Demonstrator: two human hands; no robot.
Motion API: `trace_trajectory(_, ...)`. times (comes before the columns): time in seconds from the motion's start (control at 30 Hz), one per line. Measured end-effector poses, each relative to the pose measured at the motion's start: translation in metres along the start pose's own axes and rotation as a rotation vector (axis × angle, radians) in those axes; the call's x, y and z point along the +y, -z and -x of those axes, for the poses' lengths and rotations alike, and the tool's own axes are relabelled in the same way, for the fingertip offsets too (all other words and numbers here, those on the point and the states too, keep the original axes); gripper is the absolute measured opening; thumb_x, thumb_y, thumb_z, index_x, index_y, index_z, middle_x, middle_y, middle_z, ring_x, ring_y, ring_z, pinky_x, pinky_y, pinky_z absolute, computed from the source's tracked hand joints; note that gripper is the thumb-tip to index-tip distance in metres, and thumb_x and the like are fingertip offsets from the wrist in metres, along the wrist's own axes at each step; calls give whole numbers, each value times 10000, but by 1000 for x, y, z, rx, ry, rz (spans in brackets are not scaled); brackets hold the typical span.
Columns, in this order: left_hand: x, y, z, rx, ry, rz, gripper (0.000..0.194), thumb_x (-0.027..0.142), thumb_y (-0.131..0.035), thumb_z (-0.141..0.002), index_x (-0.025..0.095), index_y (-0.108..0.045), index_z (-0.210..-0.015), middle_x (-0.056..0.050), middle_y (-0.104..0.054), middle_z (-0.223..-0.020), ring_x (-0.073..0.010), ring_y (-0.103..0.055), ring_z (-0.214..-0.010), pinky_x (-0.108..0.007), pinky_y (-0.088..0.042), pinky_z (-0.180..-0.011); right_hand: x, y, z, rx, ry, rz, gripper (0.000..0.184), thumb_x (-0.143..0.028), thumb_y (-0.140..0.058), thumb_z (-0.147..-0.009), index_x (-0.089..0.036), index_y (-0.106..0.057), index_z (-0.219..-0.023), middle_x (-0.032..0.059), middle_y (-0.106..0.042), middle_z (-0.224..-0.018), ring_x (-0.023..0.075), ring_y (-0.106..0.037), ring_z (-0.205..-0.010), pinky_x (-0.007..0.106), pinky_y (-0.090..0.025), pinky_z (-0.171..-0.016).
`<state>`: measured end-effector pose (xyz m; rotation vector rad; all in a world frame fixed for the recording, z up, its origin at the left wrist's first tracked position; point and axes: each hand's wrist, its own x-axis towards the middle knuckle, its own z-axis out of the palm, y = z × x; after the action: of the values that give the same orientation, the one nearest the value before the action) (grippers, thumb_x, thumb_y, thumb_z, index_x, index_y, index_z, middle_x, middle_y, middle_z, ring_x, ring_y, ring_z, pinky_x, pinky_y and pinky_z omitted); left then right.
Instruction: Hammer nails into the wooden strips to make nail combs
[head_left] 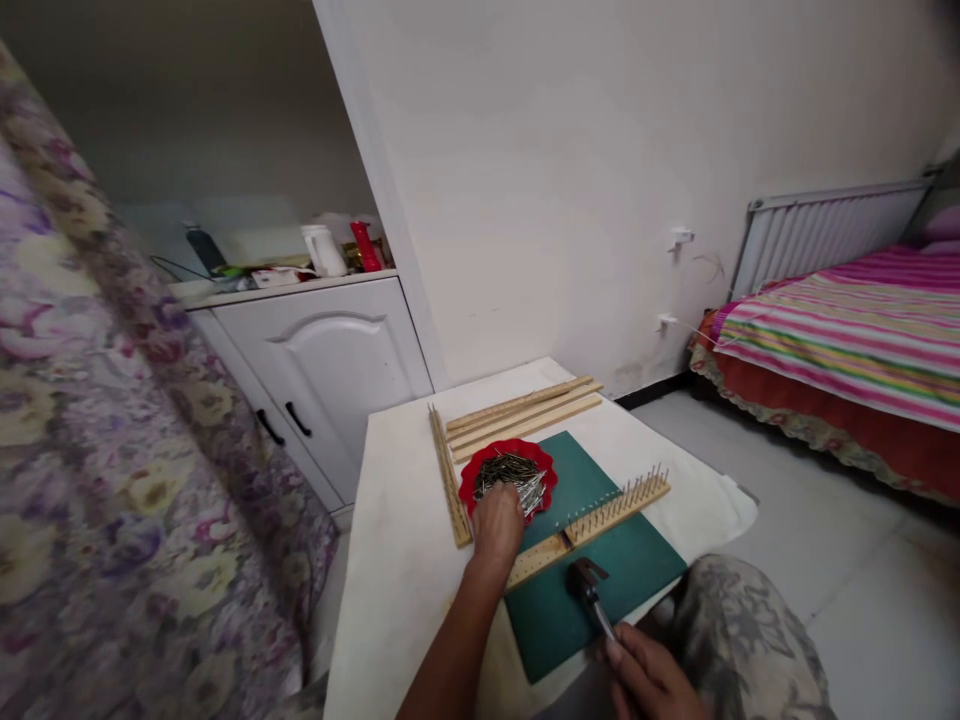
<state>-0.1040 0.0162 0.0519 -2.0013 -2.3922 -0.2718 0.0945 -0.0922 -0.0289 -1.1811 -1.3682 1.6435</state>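
Observation:
My left hand [499,515] reaches into a red scalloped bowl [466,483] of loose metal nails [504,467]. Its fingers are curled down at the nails, and the fingertips are hidden. A hammer [589,585] is gripped by its handle in my right hand [649,670], low at the front edge of the table. The hammer head hovers over or rests on a green mat [559,635]; I cannot tell which. Across the mat lies a wooden strip [540,560] with nails standing in rows along its right part and small holes dotting its left part.
Several wooden strips [525,412] lie behind the bowl, and another, nail-studded strip [448,480] lies left of it. A pale cloth covers the table [397,560]. A floral curtain [187,450] and white cabinet [337,360] stand left; a bed [847,330] is right.

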Motion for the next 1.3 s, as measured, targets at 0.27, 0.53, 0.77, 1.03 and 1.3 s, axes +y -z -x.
trace_trajectory(0.27,-10,5,44,101,-191,369,147,192,-383,-873,187,-528,-851,-33,-613,-784,-150,-575,-725,-231,-375,-640,-13,-10,7,-7,-60,-10,448,-670,-461,-732,-227,-417,-679,-126,-437,-364,20,-233,-209,136,-156,-233)
trace_trajectory(0.53,-2,-20,119,-162,-202,897,112,176,-442,-798,178,-537,-737,29,-547,-642,-103,-522,-602,-181,-374,-561,-24,-11,5,259,63,-149,304,-450,-642,-723,-207,-490,-823,-77,-635,-573,8,-325,-214,137,-241,-233)
trace_trajectory(0.77,5,-27,140,-137,-320,803,166,90,-433,-780,176,-566,-731,4,-581,-719,-106,-532,-667,-188,-368,-605,-24,-11,6,330,109,-195,294,-420,-663,-720,-207,-507,-848,-145,-465,-472,14,-327,-220,136,-237,-235)
trace_trajectory(1.03,15,-27,148,-38,-442,577,189,96,-411,-830,189,-569,-781,-16,-579,-777,-130,-537,-729,-210,-371,-618,-18,0,15,310,102,-265,334,-407,-717,-657,-196,-531,-836,-127,-526,-499,11,-343,-212,132,-271,-217)
trace_trajectory(1.3,21,-27,149,-1,-501,499,187,122,-410,-861,195,-572,-804,-23,-583,-784,-141,-545,-739,-238,-394,-643,-12,7,15,318,98,-327,373,-389,-748,-625,-195,-517,-844,-113,-556,-588,-11,-346,-210,120,-288,-207)
